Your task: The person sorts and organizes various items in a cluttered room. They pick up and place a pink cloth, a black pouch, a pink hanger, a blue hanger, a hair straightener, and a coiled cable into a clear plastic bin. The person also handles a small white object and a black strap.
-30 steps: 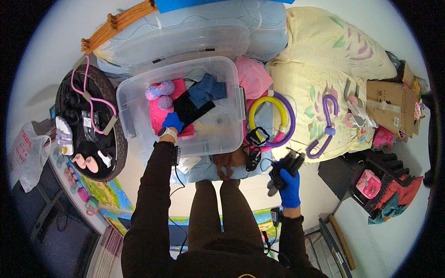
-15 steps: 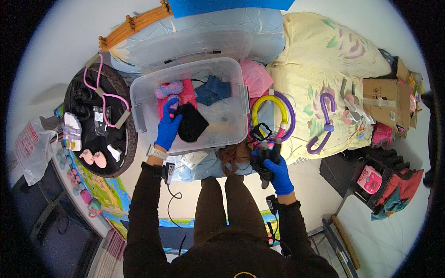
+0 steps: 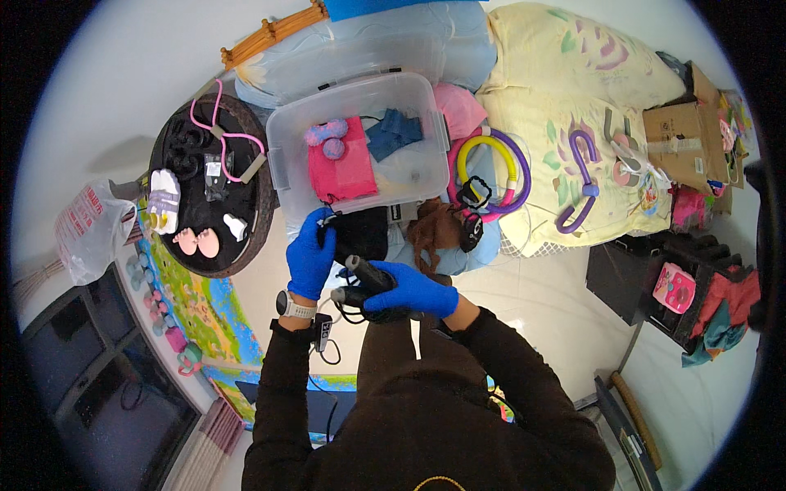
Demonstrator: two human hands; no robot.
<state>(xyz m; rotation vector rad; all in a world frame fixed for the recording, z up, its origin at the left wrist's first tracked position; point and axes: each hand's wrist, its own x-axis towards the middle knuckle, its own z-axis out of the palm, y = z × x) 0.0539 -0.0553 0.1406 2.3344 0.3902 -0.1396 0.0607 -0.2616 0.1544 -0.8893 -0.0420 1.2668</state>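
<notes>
My left hand [image 3: 311, 254], in a blue glove, is closed on the edge of a black drawstring pouch [image 3: 361, 232]. The pouch hangs at the near side of a clear plastic bin [image 3: 277, 176]. Close beside it, my blue-gloved right hand [image 3: 412, 292] grips a bundled black jump rope [image 3: 370, 276], its two thick handles pointing left toward the pouch. Inside the bin lie a pink pouch [image 3: 342, 168], a speckled peanut-shaped massage ball [image 3: 326, 131], a small round ball [image 3: 333, 148] and a folded dark blue cloth [image 3: 395, 133].
Left of the bin, a round black stand [image 3: 192, 245] bears pink tube exercise bands [image 3: 225, 155], white socks [image 3: 164, 200] and small pink pieces. To the right are yellow and purple rings [image 3: 512, 168], a brown cloth [image 3: 434, 229], a purple exerciser [image 3: 583, 155] and a cardboard box [image 3: 675, 147].
The black pouch has come out of the bin toward me in my left hand. My right hand has carried the jump rope leftward, up to the pouch. The small ball now lies on the pink pouch.
</notes>
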